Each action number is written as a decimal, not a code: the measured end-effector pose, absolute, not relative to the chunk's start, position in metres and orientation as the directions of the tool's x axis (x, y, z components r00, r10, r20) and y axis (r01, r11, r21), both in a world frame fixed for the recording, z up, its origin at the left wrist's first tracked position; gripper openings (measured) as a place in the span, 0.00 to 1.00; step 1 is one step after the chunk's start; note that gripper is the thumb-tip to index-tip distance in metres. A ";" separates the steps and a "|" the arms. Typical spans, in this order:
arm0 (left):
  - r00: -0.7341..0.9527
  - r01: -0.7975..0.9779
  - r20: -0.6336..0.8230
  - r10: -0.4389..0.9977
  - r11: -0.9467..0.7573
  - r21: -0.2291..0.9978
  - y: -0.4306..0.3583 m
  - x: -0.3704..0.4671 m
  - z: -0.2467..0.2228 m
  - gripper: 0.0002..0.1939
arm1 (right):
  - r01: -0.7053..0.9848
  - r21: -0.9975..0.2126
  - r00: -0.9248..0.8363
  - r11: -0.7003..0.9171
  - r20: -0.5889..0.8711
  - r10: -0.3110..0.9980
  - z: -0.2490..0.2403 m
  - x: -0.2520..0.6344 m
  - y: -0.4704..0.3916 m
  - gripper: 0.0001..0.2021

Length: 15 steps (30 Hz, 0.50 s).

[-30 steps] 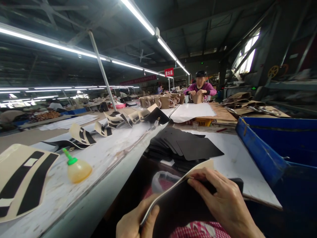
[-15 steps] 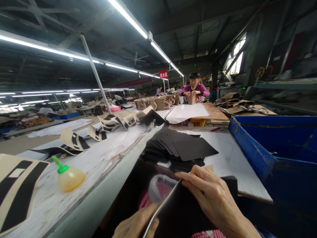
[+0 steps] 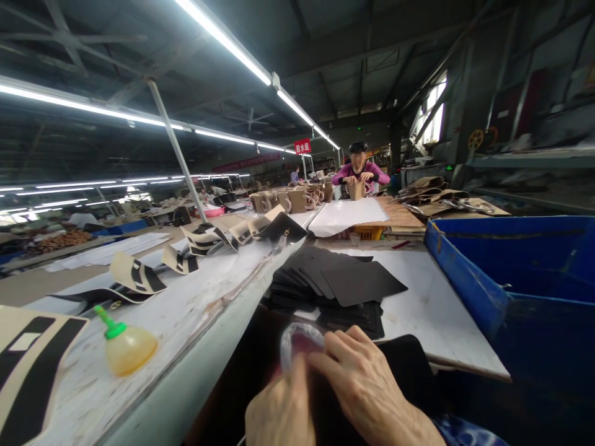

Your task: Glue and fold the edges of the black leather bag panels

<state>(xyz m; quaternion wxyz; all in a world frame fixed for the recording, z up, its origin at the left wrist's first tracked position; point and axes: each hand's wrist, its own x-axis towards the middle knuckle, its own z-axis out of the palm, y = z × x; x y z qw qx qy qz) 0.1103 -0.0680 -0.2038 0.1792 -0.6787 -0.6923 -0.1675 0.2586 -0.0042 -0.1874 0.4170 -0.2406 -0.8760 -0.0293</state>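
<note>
At the bottom of the view my left hand (image 3: 281,409) and my right hand (image 3: 367,387) lie close together, both pressed on a black flat piece (image 3: 409,371) on my lap. My right hand's fingers spread over its upper edge. My left hand covers its left edge, thumb up. A clear plastic bag rim (image 3: 297,337) shows just beyond my fingers. A fanned stack of black cut pieces (image 3: 339,282) lies on the white board (image 3: 437,310) just past my hands.
A yellow glue bottle with a green nozzle (image 3: 124,347) stands on the long belt (image 3: 199,297) at left, among beige and black cut pieces (image 3: 134,272). A blue bin (image 3: 469,279) is at right. A person in a purple top (image 3: 360,173) works at the far end.
The piece, held up with its beige edge showing, has been laid down flat. Both hands have come together over it. The view has tilted up slightly.
</note>
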 end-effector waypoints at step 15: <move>0.034 0.922 0.638 0.769 -0.270 0.277 -0.072 0.107 -0.194 0.12 | 0.543 -0.133 -0.437 0.829 0.799 0.414 -0.173 0.301 0.004 0.09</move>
